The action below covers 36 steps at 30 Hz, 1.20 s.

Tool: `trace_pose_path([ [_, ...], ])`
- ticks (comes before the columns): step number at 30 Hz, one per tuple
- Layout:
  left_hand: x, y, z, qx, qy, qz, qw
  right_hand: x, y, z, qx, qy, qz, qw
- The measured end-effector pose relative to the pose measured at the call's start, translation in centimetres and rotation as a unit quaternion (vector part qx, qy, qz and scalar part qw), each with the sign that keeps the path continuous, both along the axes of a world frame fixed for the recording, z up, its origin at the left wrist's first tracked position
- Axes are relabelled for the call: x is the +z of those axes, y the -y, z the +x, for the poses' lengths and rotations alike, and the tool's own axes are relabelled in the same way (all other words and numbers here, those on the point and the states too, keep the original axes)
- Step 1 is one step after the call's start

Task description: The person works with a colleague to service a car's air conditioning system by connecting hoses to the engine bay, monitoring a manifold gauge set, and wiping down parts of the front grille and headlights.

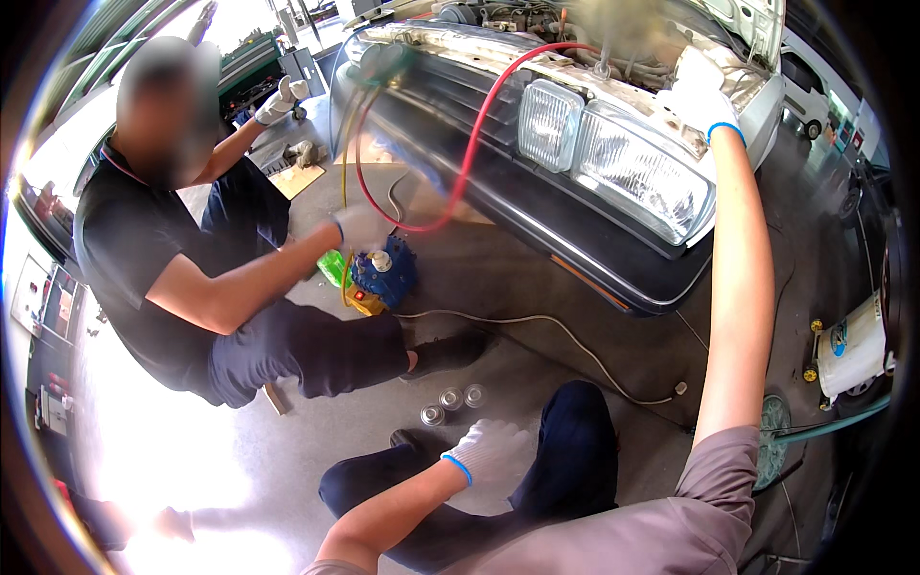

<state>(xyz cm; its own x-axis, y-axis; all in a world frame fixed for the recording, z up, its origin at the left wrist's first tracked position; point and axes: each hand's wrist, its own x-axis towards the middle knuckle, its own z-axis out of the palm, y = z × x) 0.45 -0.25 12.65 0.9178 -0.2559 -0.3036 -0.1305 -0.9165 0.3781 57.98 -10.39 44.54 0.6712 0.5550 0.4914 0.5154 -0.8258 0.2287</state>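
Note:
My left hand [487, 451], in a white glove with a blue cuff, hangs between my bent knees. It looks loosely open and holds nothing I can see. Stretched far forward, my gloved right hand [694, 100] rests on the front corner of a white car [757, 125], behind the headlight [637, 168]. Glare blurs its fingers, so their grip is unclear. Three small metal cans [432, 415] stand on the floor just beyond my left hand. A red hose [484, 129] arcs from the engine bay over the bumper [613, 264].
At left a co-worker [158, 240] squats, a gloved hand [364, 228] above a blue and yellow pump [381, 273] beside a green bottle [333, 267]. A pale cable [565, 331] crosses the floor. On the right are a white container [851, 350] and a green round base [772, 441].

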Motion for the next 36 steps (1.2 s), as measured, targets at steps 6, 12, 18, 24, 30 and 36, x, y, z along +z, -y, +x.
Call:
trace_pose_path([
  [6, -0.9, -0.1, -0.4, 0.011, 0.014, -0.011, 1.0, 0.3, -0.4, -0.5, -0.002, -0.003, -0.037, 0.999],
  [12, -0.4, -0.1, -0.4, 0.006, 0.016, -0.009, 1.0, 0.6, -0.4, -3.9, -0.017, -0.033, -0.011, 0.999],
  [18, -0.9, -0.1, -0.4, 0.009, 0.025, -0.013, 1.0, 0.7, -0.2, -1.9, -0.021, -0.109, 0.024, 0.994],
  [24, -0.9, 0.0, -0.1, 0.007, 0.021, -0.012, 1.0, -0.2, 0.2, 1.0, 0.004, 0.036, -0.031, 0.999],
  [30, -2.4, -0.1, -0.6, 0.026, 0.024, -0.021, 0.999, 0.6, -0.8, -1.5, -0.008, -0.008, -0.109, 0.994],
  [36, -1.4, 0.0, -0.4, 0.019, 0.018, -0.018, 0.999, 0.0, 0.1, 0.0, 0.007, -0.016, -0.025, 1.0],
])
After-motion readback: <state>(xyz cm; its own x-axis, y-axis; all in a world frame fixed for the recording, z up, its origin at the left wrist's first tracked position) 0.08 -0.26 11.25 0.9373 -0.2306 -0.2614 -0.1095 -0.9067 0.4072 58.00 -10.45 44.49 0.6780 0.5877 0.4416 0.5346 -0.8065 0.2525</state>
